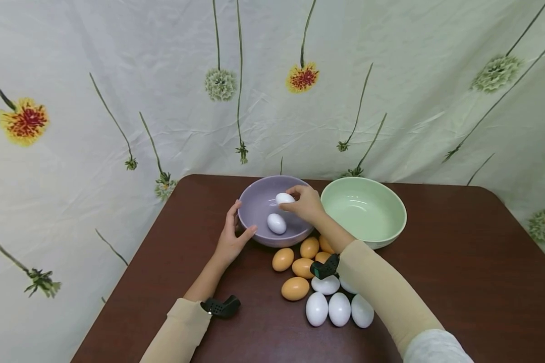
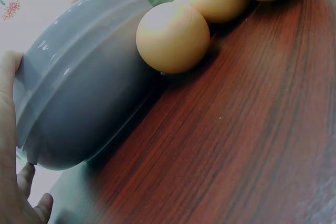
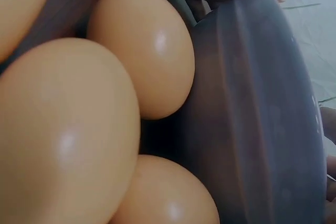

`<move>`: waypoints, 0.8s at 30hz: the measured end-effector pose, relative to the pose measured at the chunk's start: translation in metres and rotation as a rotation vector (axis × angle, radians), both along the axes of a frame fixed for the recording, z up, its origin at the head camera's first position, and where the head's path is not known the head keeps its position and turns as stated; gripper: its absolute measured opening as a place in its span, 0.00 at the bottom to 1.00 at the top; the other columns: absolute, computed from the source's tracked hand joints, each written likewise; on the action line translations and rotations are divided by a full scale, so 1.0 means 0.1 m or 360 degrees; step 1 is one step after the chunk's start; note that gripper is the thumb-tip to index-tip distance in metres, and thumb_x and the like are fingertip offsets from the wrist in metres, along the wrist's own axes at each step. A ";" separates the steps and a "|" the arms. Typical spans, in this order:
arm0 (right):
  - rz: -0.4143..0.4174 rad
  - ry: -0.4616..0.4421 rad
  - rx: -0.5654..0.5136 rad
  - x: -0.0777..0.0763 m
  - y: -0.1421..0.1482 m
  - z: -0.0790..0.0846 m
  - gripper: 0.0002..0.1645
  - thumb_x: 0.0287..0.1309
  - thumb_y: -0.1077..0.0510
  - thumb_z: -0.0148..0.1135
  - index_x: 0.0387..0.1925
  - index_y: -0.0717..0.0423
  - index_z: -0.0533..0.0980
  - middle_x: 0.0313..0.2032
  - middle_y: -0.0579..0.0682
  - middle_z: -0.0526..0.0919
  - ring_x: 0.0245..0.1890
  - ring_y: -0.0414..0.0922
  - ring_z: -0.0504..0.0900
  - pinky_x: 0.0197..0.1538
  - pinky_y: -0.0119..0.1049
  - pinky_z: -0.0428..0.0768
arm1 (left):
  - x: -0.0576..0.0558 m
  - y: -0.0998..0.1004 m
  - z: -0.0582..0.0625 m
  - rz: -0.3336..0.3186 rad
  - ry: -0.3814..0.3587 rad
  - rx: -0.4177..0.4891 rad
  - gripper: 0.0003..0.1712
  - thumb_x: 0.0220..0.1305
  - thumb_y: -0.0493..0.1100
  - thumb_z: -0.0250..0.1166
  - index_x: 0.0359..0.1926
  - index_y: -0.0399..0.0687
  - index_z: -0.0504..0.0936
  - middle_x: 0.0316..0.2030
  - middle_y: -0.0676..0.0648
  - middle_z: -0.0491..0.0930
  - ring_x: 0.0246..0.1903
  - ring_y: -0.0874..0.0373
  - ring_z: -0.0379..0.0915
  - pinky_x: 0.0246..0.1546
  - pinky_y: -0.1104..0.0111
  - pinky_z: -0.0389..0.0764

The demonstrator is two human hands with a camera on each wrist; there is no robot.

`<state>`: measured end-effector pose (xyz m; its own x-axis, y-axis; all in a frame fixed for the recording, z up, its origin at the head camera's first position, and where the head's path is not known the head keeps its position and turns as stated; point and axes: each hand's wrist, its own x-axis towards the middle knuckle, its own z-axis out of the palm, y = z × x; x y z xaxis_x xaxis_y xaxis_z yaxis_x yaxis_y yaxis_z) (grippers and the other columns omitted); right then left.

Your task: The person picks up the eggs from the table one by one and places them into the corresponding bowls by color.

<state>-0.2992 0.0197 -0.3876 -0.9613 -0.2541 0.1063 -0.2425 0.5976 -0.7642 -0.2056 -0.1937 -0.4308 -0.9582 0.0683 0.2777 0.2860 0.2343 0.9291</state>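
My right hand (image 1: 307,203) pinches a white egg (image 1: 284,198) between thumb and fingers, over the inside of the purple bowl (image 1: 259,199). Another white egg (image 1: 276,224) lies in that bowl. Against the bowl's left side rests my left hand (image 1: 230,241), its fingers spread along the outer wall and its thumb near the front rim. Brown eggs (image 1: 295,289) and white eggs (image 1: 317,309) lie in a group on the table before the bowl. In the right wrist view, brown eggs (image 3: 142,51) stand close beside the bowl's wall; the held egg is hidden there.
A green bowl (image 1: 392,222) stands to the right of the purple one, partly behind my right forearm. The dark red-brown table (image 1: 458,262) ends at a flower-printed cloth (image 1: 263,111) at the back. My right sleeve covers part of the egg group.
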 end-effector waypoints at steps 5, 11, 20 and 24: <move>-0.0052 0.0017 0.0147 -0.02 -0.04 -0.04 0.23 0.50 0.51 0.75 0.46 0.59 0.82 0.40 0.53 0.84 0.43 0.49 0.79 0.47 0.42 0.76 | -0.01 0.01 0.00 -0.0007 -0.0003 -0.0006 0.45 0.64 0.33 0.62 0.74 0.34 0.46 0.75 0.36 0.38 0.73 0.42 0.37 0.68 0.44 0.47; -0.0084 0.0013 0.0290 -0.04 -0.08 -0.06 0.23 0.51 0.51 0.74 0.46 0.60 0.81 0.42 0.53 0.84 0.45 0.50 0.80 0.49 0.41 0.76 | 0.01 0.00 0.01 0.0015 0.0008 -0.0005 0.45 0.64 0.34 0.62 0.74 0.34 0.47 0.75 0.37 0.40 0.73 0.42 0.39 0.68 0.44 0.48; -0.0063 -0.0095 0.0385 -0.04 -0.10 -0.05 0.22 0.49 0.54 0.74 0.44 0.62 0.81 0.40 0.54 0.84 0.44 0.50 0.79 0.49 0.41 0.76 | 0.02 0.01 0.01 0.0020 -0.0005 -0.0012 0.45 0.64 0.35 0.63 0.74 0.35 0.47 0.75 0.36 0.40 0.73 0.42 0.38 0.68 0.44 0.48; -0.0032 -0.0109 0.0401 -0.06 -0.10 -0.06 0.20 0.49 0.55 0.74 0.42 0.62 0.82 0.40 0.54 0.84 0.43 0.49 0.79 0.48 0.40 0.76 | 0.02 0.01 0.01 0.0022 0.0003 -0.0008 0.45 0.64 0.35 0.63 0.74 0.35 0.47 0.75 0.36 0.40 0.73 0.41 0.39 0.67 0.44 0.48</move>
